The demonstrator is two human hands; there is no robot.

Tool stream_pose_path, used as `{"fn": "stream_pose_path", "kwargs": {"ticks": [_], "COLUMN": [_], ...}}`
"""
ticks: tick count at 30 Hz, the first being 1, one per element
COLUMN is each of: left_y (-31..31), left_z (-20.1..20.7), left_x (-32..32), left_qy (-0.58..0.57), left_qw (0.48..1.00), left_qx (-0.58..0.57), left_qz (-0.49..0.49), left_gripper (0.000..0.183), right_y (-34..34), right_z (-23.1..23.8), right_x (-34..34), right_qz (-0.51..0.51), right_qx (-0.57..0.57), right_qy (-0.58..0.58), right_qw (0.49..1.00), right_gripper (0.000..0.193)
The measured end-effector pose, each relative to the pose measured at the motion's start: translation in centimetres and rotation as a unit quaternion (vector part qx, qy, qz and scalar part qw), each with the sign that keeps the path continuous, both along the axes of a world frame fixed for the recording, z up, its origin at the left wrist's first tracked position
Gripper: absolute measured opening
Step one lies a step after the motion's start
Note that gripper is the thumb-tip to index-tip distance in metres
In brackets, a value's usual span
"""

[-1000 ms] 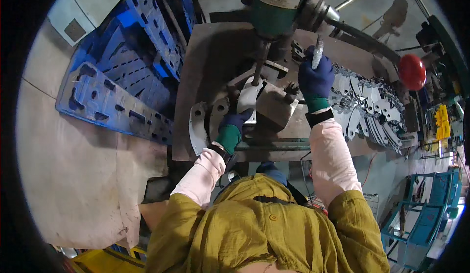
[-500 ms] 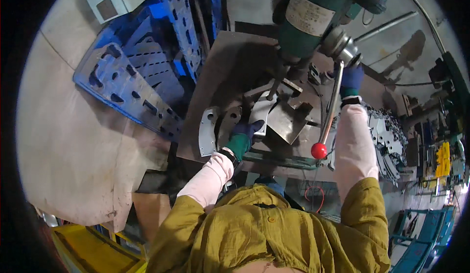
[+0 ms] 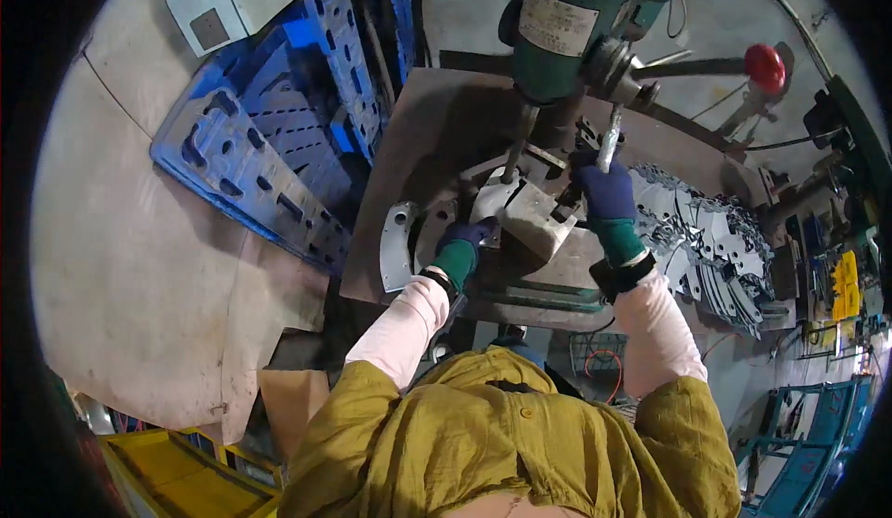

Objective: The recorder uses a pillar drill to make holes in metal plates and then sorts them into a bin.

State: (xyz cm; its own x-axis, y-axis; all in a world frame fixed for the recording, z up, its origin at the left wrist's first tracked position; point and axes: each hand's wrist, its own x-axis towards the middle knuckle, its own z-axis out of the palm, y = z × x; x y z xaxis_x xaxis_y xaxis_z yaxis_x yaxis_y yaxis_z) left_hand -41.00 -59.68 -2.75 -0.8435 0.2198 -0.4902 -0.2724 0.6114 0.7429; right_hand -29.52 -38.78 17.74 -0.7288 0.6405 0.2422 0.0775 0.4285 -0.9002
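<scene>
Curved silver metal plate [image 3: 491,197], gripped in your blue-gloved left hand [image 3: 467,238] toward the brown table's [image 3: 426,114] left edge, seems steadied as your blue-gloved right hand [image 3: 607,195] has moved nearer you, clenching a silver rod lever [image 3: 610,134].

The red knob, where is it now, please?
In the head view, the red knob is at upper right, on a lever end, right of the green drill.
</scene>
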Motion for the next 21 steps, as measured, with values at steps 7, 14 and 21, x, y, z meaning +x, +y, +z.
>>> {"fn": "stream_pose_path", "kwargs": {"ticks": [7,14,21], "left_y": [-1.1,-0.7,-8.1], "left_z": [9.0,1.1,9.3], "left_x": [4.2,2.2,8.7], "left_qy": [-0.115,0.042,0.076], "left_qw": [0.971,0.979,0.969], "left_qx": [0.204,0.197,0.224], "left_qz": [-0.045,0.011,-0.069], "left_gripper": [0.065,0.045,0.053], "right_y": [-6.8,-4.8,-0.7], "right_z": [9.7,21.6,16.9], "right_x": [5.6,4.0,4.9], "right_qz": [0.162,0.32,0.344], "right_qx": [-0.333,-0.661,-0.62], "right_qy": [0.113,0.087,0.101], "right_qw": [0.922,0.673,0.698], "right_gripper": [0.025,0.054,0.063]}}
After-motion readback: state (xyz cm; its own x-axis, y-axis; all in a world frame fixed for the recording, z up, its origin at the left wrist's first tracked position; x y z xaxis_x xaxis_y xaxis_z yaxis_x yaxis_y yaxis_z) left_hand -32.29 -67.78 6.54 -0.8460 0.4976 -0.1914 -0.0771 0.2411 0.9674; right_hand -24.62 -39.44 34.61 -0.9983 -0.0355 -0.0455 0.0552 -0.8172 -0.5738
